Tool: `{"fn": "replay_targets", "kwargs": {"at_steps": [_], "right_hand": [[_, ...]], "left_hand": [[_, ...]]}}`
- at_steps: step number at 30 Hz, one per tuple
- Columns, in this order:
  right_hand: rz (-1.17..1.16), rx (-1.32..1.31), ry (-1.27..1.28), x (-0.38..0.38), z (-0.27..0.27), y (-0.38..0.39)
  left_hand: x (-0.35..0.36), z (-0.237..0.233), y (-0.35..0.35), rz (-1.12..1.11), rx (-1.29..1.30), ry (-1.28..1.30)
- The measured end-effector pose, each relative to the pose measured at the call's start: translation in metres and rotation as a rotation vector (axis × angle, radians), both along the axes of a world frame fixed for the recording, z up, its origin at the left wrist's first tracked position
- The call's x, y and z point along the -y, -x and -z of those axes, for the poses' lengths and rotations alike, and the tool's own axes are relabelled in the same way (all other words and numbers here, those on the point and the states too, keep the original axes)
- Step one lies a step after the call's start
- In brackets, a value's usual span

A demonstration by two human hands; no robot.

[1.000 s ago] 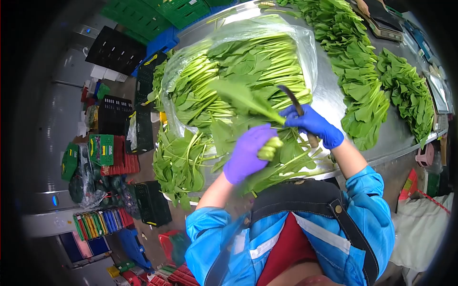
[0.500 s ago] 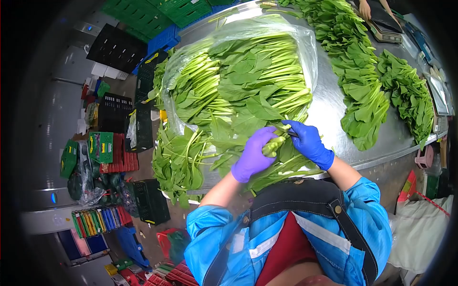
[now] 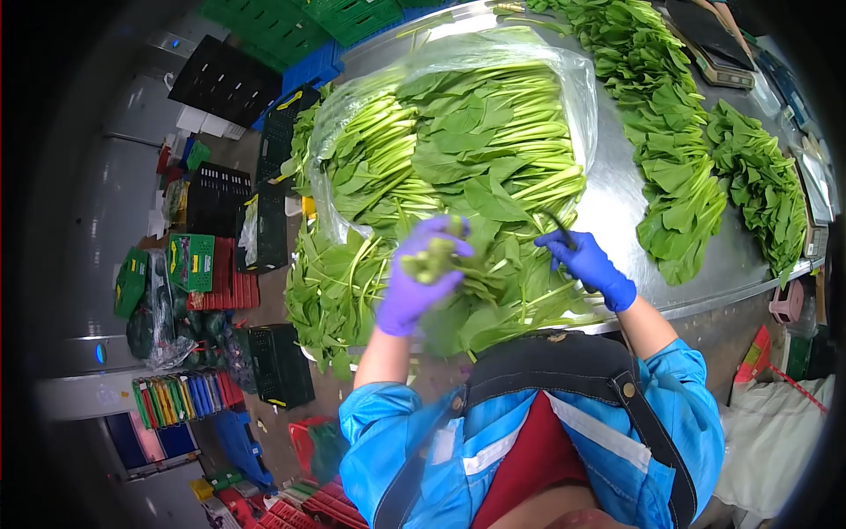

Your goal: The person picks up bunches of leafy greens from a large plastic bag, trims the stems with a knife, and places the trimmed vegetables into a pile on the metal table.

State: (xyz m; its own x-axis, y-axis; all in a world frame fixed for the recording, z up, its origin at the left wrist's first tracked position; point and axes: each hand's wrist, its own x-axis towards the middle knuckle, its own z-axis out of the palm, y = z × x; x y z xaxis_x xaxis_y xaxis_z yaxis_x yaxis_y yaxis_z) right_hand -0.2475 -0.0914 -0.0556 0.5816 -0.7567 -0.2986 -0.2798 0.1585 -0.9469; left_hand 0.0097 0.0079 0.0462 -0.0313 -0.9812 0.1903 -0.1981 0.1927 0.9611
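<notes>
My left hand point(image 3: 421, 273), in a purple glove and blurred by motion, is closed around a bunch of leafy greens point(image 3: 436, 261), stem ends up. My right hand point(image 3: 582, 263), in a blue glove, grips a dark-handled knife point(image 3: 564, 231) whose curved dark part points up and left. Under and between the hands lie loose leafy greens point(image 3: 520, 256). Beyond them a clear plastic bag point(image 3: 577, 88) lies open, with greens in rows point(image 3: 476, 115), their pale stems mostly to the right.
Long rows of greens point(image 3: 674, 176) lie on the metal table point(image 3: 617, 189) at the right. A scale point(image 3: 727, 70) stands at the back right, near another person's arm. Black crates point(image 3: 264, 212) and green crates point(image 3: 189, 262) stand at the left.
My left hand has moved left with the bunch, away from my right hand. My right hand has shifted slightly right with the knife, which now shows more clearly.
</notes>
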Motion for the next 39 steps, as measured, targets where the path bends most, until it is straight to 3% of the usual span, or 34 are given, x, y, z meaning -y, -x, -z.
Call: {"fn": "replay_targets", "kwargs": {"at_steps": [2, 3, 4, 6, 9, 10, 12, 14, 15, 19, 20, 22, 24, 25, 27, 31, 33, 34, 35, 36, 39], "right_hand": [[-0.013, -0.156, 0.097, 0.016, 0.008, 0.004], [-0.130, -0.317, 0.256, 0.021, -0.003, 0.009], [-0.128, -0.313, 0.261, 0.023, -0.015, 0.011], [-0.093, -0.042, 0.057, 0.020, -0.040, 0.008], [-0.150, 0.263, 0.118, 0.023, -0.065, -0.003], [-0.170, 0.342, 0.095, 0.023, -0.076, -0.010], [-0.165, 0.545, 0.158, 0.029, -0.036, -0.031], [-0.231, 0.310, -0.011, 0.024, -0.044, -0.029], [-0.175, 0.443, 0.141, 0.020, -0.017, -0.033], [0.033, 0.515, -0.121, 0.007, -0.023, -0.010], [0.100, 0.471, -0.252, 0.008, -0.020, -0.002], [0.220, 0.559, -0.284, 0.009, -0.024, 0.021], [0.415, 0.705, -0.331, 0.015, -0.026, 0.044], [0.466, 0.708, -0.406, 0.021, -0.034, 0.064], [0.657, 0.559, -0.189, 0.051, -0.006, 0.106], [0.934, 0.374, -0.009, 0.108, 0.009, 0.165], [0.961, 0.158, 0.153, 0.152, 0.078, 0.207], [0.916, -0.398, 0.157, 0.161, 0.086, 0.223], [0.861, -0.597, 0.132, 0.181, 0.128, 0.246], [0.813, -0.711, 0.165, 0.181, 0.119, 0.247], [0.892, -0.750, 0.482, 0.149, 0.061, 0.210]], "left_hand": [[-0.001, -0.026, -0.015, -0.011, -0.224, 0.085], [-0.002, -0.031, -0.025, -0.006, -0.338, 0.106], [-0.001, -0.037, -0.032, -0.002, -0.452, 0.130], [0.007, -0.045, -0.034, 0.019, -0.530, 0.112], [0.040, -0.041, -0.017, 0.072, -0.742, -0.207], [0.054, -0.031, -0.011, 0.111, -0.686, -0.256], [0.080, -0.009, 0.005, 0.153, -0.708, -0.318], [0.098, 0.011, 0.021, 0.127, -0.820, -0.378], [0.111, 0.021, 0.032, 0.079, -0.924, -0.448], [0.141, 0.047, 0.078, -0.044, -0.997, -0.500], [0.149, 0.051, 0.088, -0.013, -0.998, -0.512], [0.159, 0.051, 0.104, 0.181, -0.952, -0.582], [0.158, 0.043, 0.118, 0.246, -0.646, -0.470], [0.156, 0.047, 0.120, 0.202, -0.630, -0.492], [0.151, 0.058, 0.119, 0.158, -0.614, -0.514], [0.126, 0.090, 0.126, 0.352, -0.395, -0.618], [0.105, 0.138, 0.137, 0.468, 0.144, -0.418], [0.083, 0.149, 0.147, 0.456, 0.112, -0.400], [0.071, 0.181, 0.150, 0.457, 0.667, -0.052], [0.061, 0.147, 0.161, 0.532, 0.985, -0.138], [0.037, 0.172, 0.153, 0.466, 1.142, -0.047]]}}
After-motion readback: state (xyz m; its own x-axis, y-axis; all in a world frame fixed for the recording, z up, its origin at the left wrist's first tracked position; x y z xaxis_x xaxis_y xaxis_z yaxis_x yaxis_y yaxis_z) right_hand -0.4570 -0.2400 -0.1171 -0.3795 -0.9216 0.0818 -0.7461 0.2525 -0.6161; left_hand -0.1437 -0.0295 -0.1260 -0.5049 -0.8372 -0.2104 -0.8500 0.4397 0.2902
